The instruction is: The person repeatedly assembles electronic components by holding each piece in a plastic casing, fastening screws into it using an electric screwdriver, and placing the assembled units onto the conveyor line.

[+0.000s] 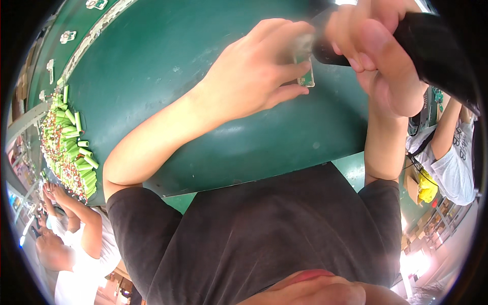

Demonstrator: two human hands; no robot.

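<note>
A small green circuit board is pinched between the fingers of the left hand, raised over the green tabletop. A black handheld tool is gripped by the right hand, its tip at the board; work on it appears under way. Bare tabletop lies below, its near edge close to the body; green cylindrical cells are heaped far left.

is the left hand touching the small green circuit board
Touching. The head view shows the left hand pinching the small green circuit board between thumb and fingertips, no gap visible.
</note>
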